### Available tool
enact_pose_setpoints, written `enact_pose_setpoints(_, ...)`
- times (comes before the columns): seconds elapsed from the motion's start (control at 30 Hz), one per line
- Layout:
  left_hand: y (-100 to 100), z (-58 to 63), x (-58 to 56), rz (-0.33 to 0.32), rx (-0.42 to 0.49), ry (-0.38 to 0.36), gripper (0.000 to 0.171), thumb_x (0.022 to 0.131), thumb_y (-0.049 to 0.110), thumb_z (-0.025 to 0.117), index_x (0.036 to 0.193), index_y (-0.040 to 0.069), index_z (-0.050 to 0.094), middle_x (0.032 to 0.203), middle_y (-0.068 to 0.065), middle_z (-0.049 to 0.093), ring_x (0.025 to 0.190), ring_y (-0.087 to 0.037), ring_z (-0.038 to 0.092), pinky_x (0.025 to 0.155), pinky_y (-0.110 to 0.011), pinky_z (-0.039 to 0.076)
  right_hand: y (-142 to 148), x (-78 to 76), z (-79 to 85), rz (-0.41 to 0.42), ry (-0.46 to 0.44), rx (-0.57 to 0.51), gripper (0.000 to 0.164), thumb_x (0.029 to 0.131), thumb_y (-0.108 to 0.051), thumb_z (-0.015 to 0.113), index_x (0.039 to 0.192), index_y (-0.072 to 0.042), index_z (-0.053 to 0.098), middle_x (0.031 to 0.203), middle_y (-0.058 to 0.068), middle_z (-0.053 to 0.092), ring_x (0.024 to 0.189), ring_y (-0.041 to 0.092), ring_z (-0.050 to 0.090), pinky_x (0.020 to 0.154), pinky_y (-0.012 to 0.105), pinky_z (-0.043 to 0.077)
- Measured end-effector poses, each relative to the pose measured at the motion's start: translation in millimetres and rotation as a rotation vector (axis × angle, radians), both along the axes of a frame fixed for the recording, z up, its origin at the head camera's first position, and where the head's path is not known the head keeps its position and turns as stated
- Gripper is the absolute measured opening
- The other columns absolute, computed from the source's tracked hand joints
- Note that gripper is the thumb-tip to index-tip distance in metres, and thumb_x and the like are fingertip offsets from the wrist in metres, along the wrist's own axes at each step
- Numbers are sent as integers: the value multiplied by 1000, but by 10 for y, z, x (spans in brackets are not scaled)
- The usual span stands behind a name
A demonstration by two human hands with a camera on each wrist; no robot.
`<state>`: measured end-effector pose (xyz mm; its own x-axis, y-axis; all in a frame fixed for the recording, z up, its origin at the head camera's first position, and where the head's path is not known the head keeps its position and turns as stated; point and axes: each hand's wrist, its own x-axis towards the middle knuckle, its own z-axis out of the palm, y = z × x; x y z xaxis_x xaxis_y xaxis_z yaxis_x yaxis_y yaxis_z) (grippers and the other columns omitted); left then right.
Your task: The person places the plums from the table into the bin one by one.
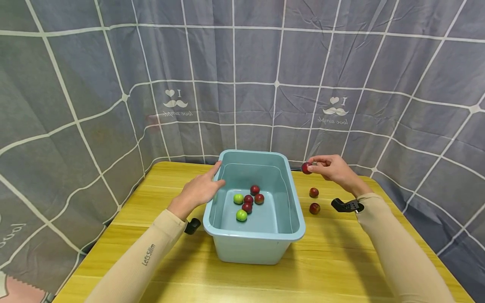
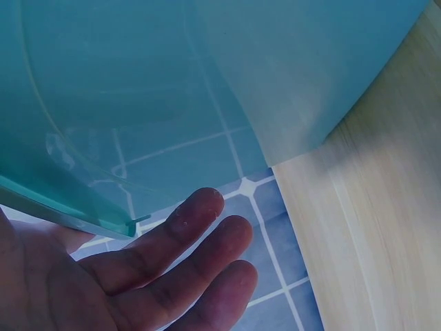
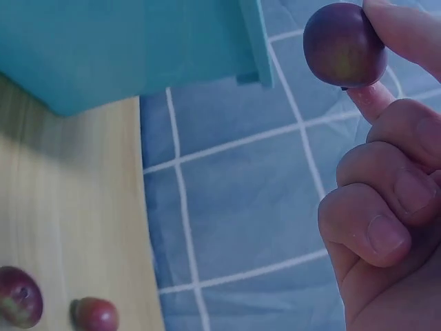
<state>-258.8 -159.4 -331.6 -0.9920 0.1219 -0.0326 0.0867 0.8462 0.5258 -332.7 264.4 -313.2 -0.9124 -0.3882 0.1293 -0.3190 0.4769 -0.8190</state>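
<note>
My right hand [image 1: 333,170] pinches a dark red plum [image 1: 306,168] between thumb and forefinger, in the air just right of the light blue plastic bin [image 1: 254,250]. In the right wrist view this plum [image 3: 344,46] shows a greenish patch, and the other fingers are curled below it. On the bin's left rim rests my left hand [image 1: 201,187], its thumb over the edge. Three of its fingers [image 2: 231,238] stretch out loosely in the left wrist view, outside the bin. Inside the bin lie several red plums [image 1: 259,198] and two green plums [image 1: 241,215].
Two more red plums, one nearer [image 1: 314,208] and one farther [image 1: 313,192], lie on the wooden table [image 1: 182,273] right of the bin. A grey checked curtain [image 1: 254,105] hangs behind and along both sides of the table.
</note>
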Motion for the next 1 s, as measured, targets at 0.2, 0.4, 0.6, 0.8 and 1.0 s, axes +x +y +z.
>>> enact_pose_setpoints(0.2,8,10,6,3,-8,9,73,99,50,39,163,34,8,157,-14,43,128,-40,55,90,-56,48,-179,24,184,49,53,80,40,93,-33,73,121,-4,69,63,-2,41,54,13,35,51,29,33)
enact_pose_setpoints(0.4,12,12,14,4,-9,13,73,99,50,40,163,35,8,157,-14,44,125,-38,58,90,-56,48,-364,44,315,101,55,140,37,90,-35,76,117,-9,71,63,-1,39,55,12,32,58,29,35)
enact_pose_setpoints(0.6,16,13,13,3,-16,10,73,99,51,39,163,35,8,158,-14,42,128,-40,56,92,-57,48,-549,76,411,171,83,224,31,90,-34,77,113,-13,74,61,-1,39,55,13,35,59,28,35)
enact_pose_setpoints(0.8,17,19,11,6,-27,11,72,99,51,39,163,35,9,156,-14,44,126,-40,57,89,-56,49,-715,79,502,256,90,263,29,90,-34,76,112,-15,74,60,1,40,51,11,31,58,27,34)
enact_pose_setpoints(1.0,16,19,10,7,-31,11,72,99,51,39,163,35,9,155,-15,46,124,-39,58,86,-54,49,-893,86,577,321,115,317,26,90,-35,76,110,-17,75,61,1,42,51,11,33,55,27,32)
